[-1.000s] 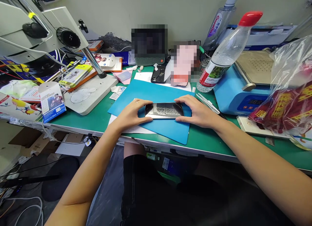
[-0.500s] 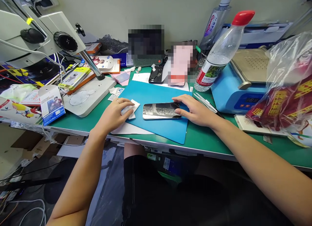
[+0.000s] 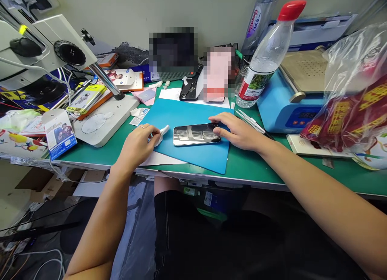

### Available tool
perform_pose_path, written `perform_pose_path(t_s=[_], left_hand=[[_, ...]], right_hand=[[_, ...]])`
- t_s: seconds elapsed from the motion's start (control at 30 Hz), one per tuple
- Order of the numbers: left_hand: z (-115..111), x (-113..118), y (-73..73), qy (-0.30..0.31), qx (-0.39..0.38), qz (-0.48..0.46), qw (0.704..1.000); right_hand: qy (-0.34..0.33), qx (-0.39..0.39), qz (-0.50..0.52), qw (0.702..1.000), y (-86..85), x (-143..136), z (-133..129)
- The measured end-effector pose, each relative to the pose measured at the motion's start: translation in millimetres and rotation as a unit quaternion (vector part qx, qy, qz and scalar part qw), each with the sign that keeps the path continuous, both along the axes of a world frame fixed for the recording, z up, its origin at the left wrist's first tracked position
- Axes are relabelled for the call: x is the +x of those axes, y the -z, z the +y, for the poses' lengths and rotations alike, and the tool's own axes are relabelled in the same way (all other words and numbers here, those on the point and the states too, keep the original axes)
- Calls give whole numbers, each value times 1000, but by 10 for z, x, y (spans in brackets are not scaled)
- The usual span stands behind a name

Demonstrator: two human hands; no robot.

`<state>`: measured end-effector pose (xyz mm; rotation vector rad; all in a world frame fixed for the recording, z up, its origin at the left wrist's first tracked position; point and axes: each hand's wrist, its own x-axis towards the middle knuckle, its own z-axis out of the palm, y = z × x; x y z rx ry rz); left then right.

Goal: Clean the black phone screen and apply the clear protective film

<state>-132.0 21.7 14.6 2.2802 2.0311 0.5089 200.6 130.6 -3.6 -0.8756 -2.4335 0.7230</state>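
Observation:
A phone (image 3: pixel 193 135) with a shiny, reflective screen lies face up on the blue mat (image 3: pixel 181 112). At its right end is my right hand (image 3: pixel 234 131), thumb and fingers closed on the phone's edge. Left of the phone, my left hand (image 3: pixel 142 145) pinches a crumpled white wipe (image 3: pixel 162 135) above the mat's left edge. White paper (image 3: pixel 165 159) shows from under the mat's near side.
A microscope stand (image 3: pixel 104 127) and small boxes (image 3: pixel 87 98) fill the left. Tweezers (image 3: pixel 249 121), a red-capped bottle (image 3: pixel 261 66), a blue heating device (image 3: pixel 275 106) and a plastic bag (image 3: pixel 350 115) stand or lie at the right. Another phone (image 3: pixel 190 88) lies behind.
My left hand has gathered the wipe, which lay flatter under its fingers, into a pinch. My right hand stays at the phone's right end. The view has shifted slightly.

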Motion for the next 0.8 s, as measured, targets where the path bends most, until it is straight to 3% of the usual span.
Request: perform_pose_path(t_s=[0.2,0.5,0.8], left_hand=[[126,243,-48,93,11,-22,995],[281,441,-120,143,-27,15,989],[573,1072,-139,203,-33,43,978]], right_hand=[[3,1,5,1000,23,-4,15],[0,0,15,1000,28,-5,15],[45,-36,80,995,57,11,3]])
